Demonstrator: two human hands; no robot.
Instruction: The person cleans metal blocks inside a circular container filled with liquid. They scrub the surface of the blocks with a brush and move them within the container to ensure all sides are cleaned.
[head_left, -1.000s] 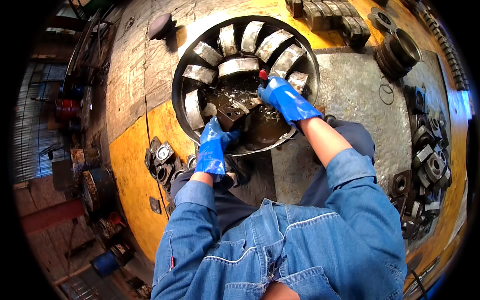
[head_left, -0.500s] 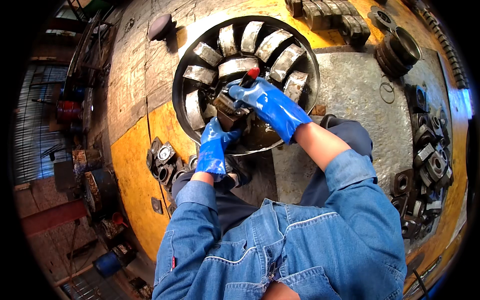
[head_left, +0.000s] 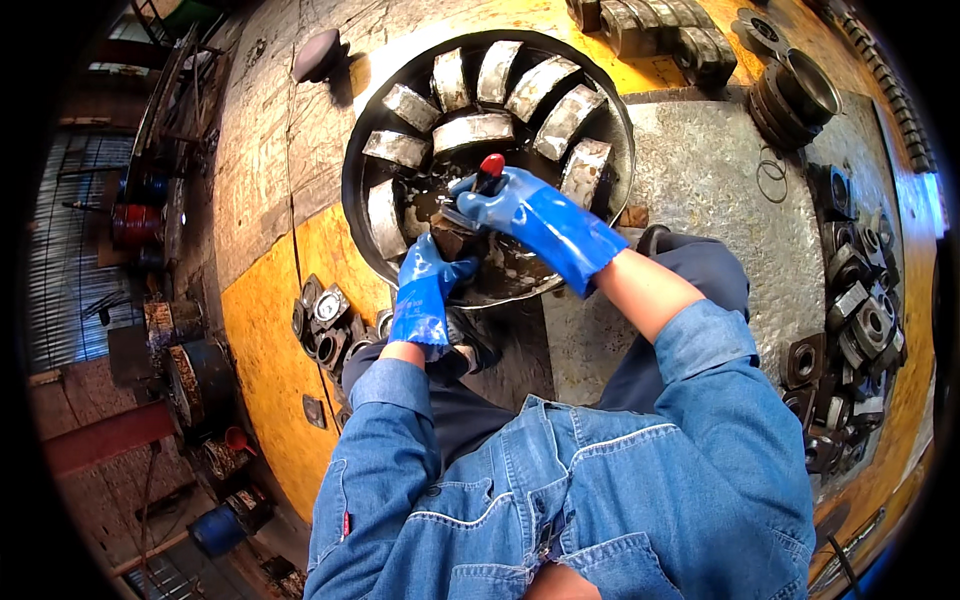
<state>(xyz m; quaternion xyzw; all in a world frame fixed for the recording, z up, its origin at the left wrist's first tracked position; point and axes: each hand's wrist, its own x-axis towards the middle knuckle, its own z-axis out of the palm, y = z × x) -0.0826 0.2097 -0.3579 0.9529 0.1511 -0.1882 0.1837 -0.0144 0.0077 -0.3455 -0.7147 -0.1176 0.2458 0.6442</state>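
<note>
A round black pan [head_left: 622,145] in front of me holds dark, wet liquid and several thick curved metal blocks [head_left: 474,131] standing along its wall. In blue rubber gloves, both my hands work over its near part. My right hand [head_left: 535,218] is closed round a brush [head_left: 491,166] with a red-tipped dark handle; its working end points down and left. Beneath that end is a dark metal block [head_left: 452,243], gripped by my left hand [head_left: 424,290] at the pan's near left edge. My fingers partly hide the block and the brush head.
Dark metal parts [head_left: 330,335] lie heaped left of the pan, with a larger pile [head_left: 860,320] at the far right. More curved blocks [head_left: 655,32] line the back. Stacked metal rings [head_left: 797,95] stand back right, near thin wire rings [head_left: 771,180]. A dark rounded object [head_left: 317,55] sits back left.
My right hand has shifted slightly down and the brush has tilted more upright, its red tip moving left. My left hand keeps its hold on the block.
</note>
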